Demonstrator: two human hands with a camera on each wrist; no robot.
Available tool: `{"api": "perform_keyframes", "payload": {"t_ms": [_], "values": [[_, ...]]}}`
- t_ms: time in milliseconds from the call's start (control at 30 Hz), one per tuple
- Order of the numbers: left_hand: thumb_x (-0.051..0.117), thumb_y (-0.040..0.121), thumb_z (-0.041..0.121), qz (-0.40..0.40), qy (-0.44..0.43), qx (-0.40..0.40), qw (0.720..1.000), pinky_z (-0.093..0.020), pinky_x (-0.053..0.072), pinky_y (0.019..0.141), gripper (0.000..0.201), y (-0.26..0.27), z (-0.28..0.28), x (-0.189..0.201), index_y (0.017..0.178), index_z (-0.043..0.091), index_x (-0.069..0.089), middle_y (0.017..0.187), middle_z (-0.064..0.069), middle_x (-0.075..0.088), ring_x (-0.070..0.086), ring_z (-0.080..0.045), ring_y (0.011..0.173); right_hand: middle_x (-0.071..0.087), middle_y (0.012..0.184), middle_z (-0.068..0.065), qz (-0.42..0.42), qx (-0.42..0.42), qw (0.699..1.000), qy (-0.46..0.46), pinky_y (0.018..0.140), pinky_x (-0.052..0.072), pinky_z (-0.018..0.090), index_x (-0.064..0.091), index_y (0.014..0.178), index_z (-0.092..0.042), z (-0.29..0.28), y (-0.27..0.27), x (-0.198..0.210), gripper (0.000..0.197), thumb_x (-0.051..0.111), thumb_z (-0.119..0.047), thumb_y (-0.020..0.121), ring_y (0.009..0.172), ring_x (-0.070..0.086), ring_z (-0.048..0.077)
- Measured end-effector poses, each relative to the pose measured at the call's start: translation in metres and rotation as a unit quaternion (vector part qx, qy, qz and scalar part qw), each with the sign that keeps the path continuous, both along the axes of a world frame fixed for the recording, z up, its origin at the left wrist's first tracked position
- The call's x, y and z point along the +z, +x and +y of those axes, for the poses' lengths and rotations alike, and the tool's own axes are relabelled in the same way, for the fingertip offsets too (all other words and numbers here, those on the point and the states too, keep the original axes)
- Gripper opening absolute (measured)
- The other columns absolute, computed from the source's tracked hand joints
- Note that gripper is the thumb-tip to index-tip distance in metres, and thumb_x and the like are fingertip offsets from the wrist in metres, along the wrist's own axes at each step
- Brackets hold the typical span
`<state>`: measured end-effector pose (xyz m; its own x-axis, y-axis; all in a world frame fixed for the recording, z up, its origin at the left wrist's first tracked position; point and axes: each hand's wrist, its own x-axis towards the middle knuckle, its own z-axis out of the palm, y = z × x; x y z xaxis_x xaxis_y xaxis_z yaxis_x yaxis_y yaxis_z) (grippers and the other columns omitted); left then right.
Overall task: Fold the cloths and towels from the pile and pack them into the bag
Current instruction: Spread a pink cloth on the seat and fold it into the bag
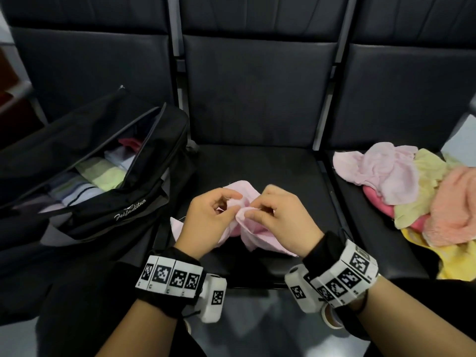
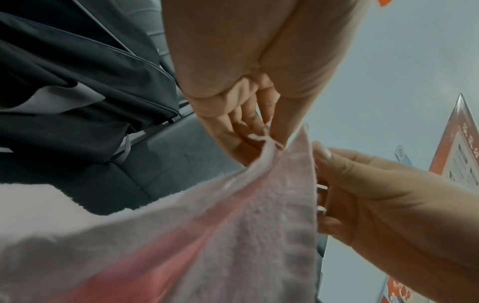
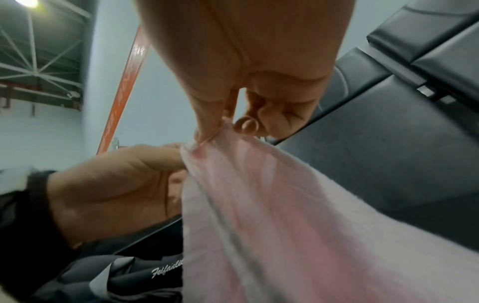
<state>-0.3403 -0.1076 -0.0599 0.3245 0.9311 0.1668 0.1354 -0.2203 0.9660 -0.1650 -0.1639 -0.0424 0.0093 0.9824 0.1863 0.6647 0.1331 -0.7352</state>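
A pale pink cloth (image 1: pixel 247 228) hangs bunched between both hands above the middle black seat (image 1: pixel 257 163). My left hand (image 1: pixel 206 217) pinches its top edge between thumb and fingers. My right hand (image 1: pixel 273 215) pinches the same edge right beside it. The left wrist view shows the pink cloth (image 2: pixel 233 235) drooping from my left hand (image 2: pixel 261 135), with my right hand (image 2: pixel 362 194) alongside. From the right wrist, the cloth (image 3: pixel 285 215) falls from my right hand (image 3: pixel 215 133). The open black bag (image 1: pixel 108 176) lies on the left seat with folded cloths inside.
A loose pile of pink, yellow and coral towels (image 1: pixel 412 191) covers the right seat. Metal dividers (image 1: pixel 332 171) separate the seats. The seat backs rise behind.
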Motion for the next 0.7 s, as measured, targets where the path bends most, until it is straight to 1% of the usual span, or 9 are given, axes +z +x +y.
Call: {"api": "perform_keyframes", "payload": {"t_ms": [67, 167, 267, 333, 400, 467, 533, 600, 700], "values": [[0.072, 0.083, -0.005, -0.003, -0.008, -0.015, 1.0, -0.013, 0.048, 0.07, 0.024, -0.001, 0.0, 0.001, 0.091, 0.017, 0.077, 0.088, 0.009, 0.075, 0.063, 0.0, 0.075, 0.052, 0.089, -0.005, -0.022, 0.012, 1.0, 0.005, 0.077, 0.046, 0.026, 0.073, 0.08, -0.016, 0.002, 0.001, 0.0, 0.018, 0.07, -0.03, 0.09, 0.084, 0.054, 0.011], [0.071, 0.086, -0.003, 0.007, -0.024, -0.031, 0.999, -0.018, 0.051, 0.075, 0.023, -0.003, -0.001, 0.002, 0.096, 0.017, 0.077, 0.091, 0.007, 0.075, 0.068, -0.006, 0.083, 0.057, 0.091, -0.005, -0.043, 0.024, 0.999, 0.0, 0.084, 0.042, 0.025, 0.071, 0.078, -0.014, 0.005, 0.0, -0.001, 0.022, 0.067, -0.031, 0.092, 0.093, 0.052, 0.014], [0.07, 0.088, -0.002, 0.011, -0.029, -0.05, 0.998, -0.034, 0.058, 0.084, 0.02, -0.003, -0.003, 0.005, 0.1, 0.012, 0.076, 0.098, 0.001, 0.076, 0.071, -0.02, 0.095, 0.062, 0.074, -0.005, -0.028, 0.018, 0.999, 0.007, 0.076, 0.045, 0.029, 0.07, 0.072, -0.016, 0.007, -0.002, -0.003, 0.027, 0.065, -0.031, 0.093, 0.08, 0.056, 0.011], [0.066, 0.088, -0.005, 0.012, -0.022, -0.07, 0.997, -0.04, 0.058, 0.089, 0.022, -0.003, -0.005, 0.008, 0.102, 0.009, 0.076, 0.1, -0.002, 0.076, 0.071, -0.022, 0.097, 0.061, 0.064, -0.003, -0.014, 0.01, 1.0, 0.002, 0.071, 0.047, 0.034, 0.067, 0.066, -0.018, 0.008, -0.004, -0.004, 0.034, 0.063, -0.036, 0.094, 0.07, 0.058, 0.011], [0.06, 0.083, -0.007, 0.011, -0.018, -0.092, 0.996, -0.039, 0.058, 0.088, 0.03, -0.003, -0.006, 0.009, 0.103, 0.009, 0.076, 0.1, -0.002, 0.077, 0.072, -0.02, 0.099, 0.057, 0.058, -0.002, -0.022, -0.004, 1.0, 0.002, 0.067, 0.048, 0.04, 0.061, 0.061, -0.02, 0.008, -0.004, -0.004, 0.039, 0.062, -0.04, 0.094, 0.064, 0.056, 0.015], [0.056, 0.078, -0.006, 0.007, -0.017, -0.113, 0.993, -0.035, 0.057, 0.085, 0.036, -0.004, -0.007, 0.009, 0.104, 0.011, 0.076, 0.101, -0.002, 0.077, 0.071, -0.019, 0.1, 0.054, 0.053, -0.002, -0.026, -0.018, 1.0, -0.004, 0.062, 0.048, 0.043, 0.057, 0.057, -0.019, 0.008, -0.004, -0.004, 0.044, 0.061, -0.045, 0.093, 0.059, 0.055, 0.018], [0.06, 0.083, -0.009, 0.004, -0.013, -0.128, 0.992, -0.032, 0.058, 0.083, 0.034, -0.003, -0.008, 0.006, 0.103, 0.012, 0.076, 0.101, -0.001, 0.076, 0.071, -0.019, 0.099, 0.051, 0.049, -0.001, -0.02, -0.031, 0.999, -0.015, 0.059, 0.048, 0.043, 0.055, 0.053, -0.017, 0.009, -0.005, -0.004, 0.05, 0.06, -0.048, 0.092, 0.055, 0.052, 0.019], [0.068, 0.084, -0.005, 0.0, -0.013, -0.133, 0.991, -0.028, 0.058, 0.082, 0.029, -0.002, -0.008, 0.003, 0.101, 0.016, 0.076, 0.1, 0.001, 0.077, 0.072, -0.019, 0.097, 0.05, 0.049, 0.002, -0.019, -0.04, 0.999, -0.023, 0.057, 0.047, 0.043, 0.055, 0.053, -0.014, 0.009, -0.007, -0.005, 0.052, 0.06, -0.049, 0.091, 0.054, 0.051, 0.021], [0.072, 0.084, -0.001, 0.011, -0.011, -0.112, 0.994, -0.03, 0.057, 0.082, 0.025, 0.0, -0.006, -0.001, 0.097, 0.019, 0.077, 0.097, 0.004, 0.077, 0.072, -0.018, 0.094, 0.052, 0.051, 0.005, -0.021, -0.045, 0.998, -0.039, 0.057, 0.045, 0.043, 0.057, 0.055, -0.011, 0.01, -0.008, -0.005, 0.054, 0.059, -0.05, 0.092, 0.055, 0.052, 0.025]]}}
